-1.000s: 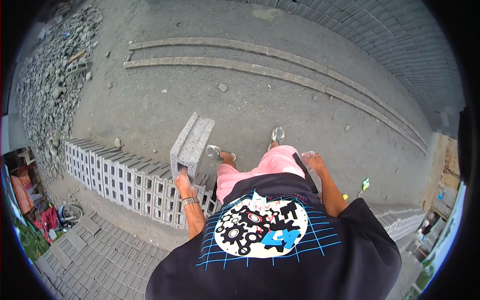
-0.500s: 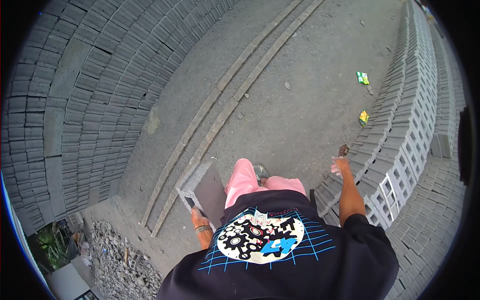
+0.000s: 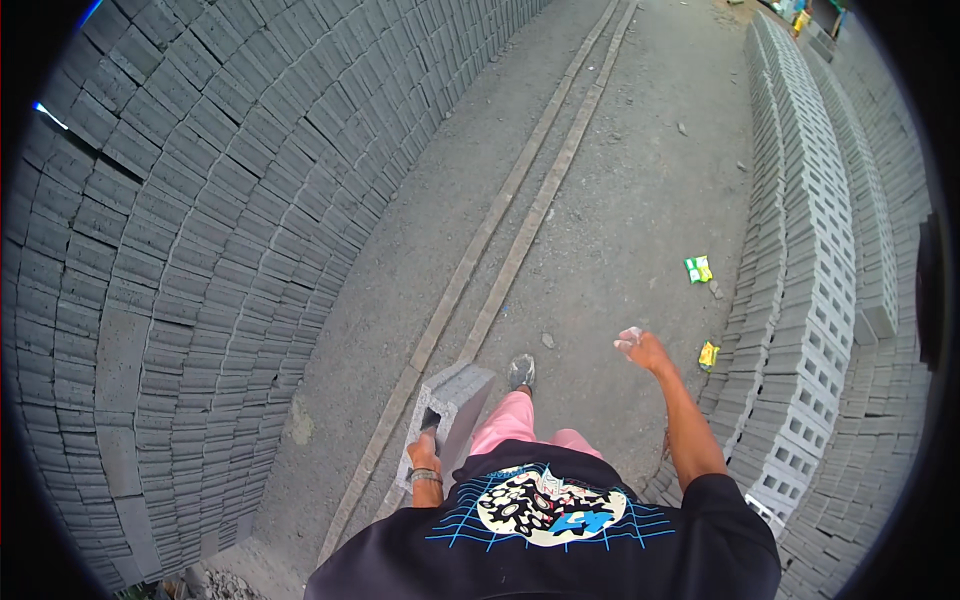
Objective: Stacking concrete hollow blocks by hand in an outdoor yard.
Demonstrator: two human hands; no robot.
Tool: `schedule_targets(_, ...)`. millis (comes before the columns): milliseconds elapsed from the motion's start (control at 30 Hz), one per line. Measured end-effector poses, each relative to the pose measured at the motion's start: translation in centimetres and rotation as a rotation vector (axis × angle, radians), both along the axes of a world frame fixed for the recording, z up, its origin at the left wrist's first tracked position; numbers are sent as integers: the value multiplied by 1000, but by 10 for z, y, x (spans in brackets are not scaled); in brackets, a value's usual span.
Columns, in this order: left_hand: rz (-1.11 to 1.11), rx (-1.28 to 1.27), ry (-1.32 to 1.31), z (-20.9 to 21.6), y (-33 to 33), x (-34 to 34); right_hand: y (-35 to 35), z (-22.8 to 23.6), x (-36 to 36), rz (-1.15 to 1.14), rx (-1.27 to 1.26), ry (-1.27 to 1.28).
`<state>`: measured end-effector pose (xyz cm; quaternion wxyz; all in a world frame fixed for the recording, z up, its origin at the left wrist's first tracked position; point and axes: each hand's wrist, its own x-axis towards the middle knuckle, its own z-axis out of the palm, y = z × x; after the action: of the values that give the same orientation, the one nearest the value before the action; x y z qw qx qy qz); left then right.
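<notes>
A grey hollow concrete block hangs at my left side, close by my leg. My left hand is closed on it, with the fingers reaching into the hollow in its near end. A band circles that wrist. My right hand is held out in front and to the right, over the bare ground. It carries nothing; its fingers are loosely bent and a little apart, with pale, whitish tips.
A tall wall of stacked concrete blocks runs along the left. Lower rows of hollow blocks line the right. Two narrow rails run along the grey ground. A green-yellow wrapper and a yellow wrapper lie near the right rows.
I have moved forward along the path, and the wrappers and rows now sit nearer. The block stays in my left hand. My right hand has swung forward and inward, away from the right-hand rows.
</notes>
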<state>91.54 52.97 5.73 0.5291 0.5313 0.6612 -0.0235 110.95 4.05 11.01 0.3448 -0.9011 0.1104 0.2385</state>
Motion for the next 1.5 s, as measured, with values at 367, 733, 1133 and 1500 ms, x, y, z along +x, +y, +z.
schedule_targets(367,-1092,132,-141,73,-61,420,80,105,218,330,118,-183)
schedule_targets(733,-1878,484,-278,193,-202,860,25,47,527,311,618,-125)
schedule_targets(1133,-2099,1074,-541,396,-235,1256,49,72,947,35,794,-606)
schedule_targets(1500,-1744,1732,-455,665,-164,1469,182,261,1336,511,559,-1819)
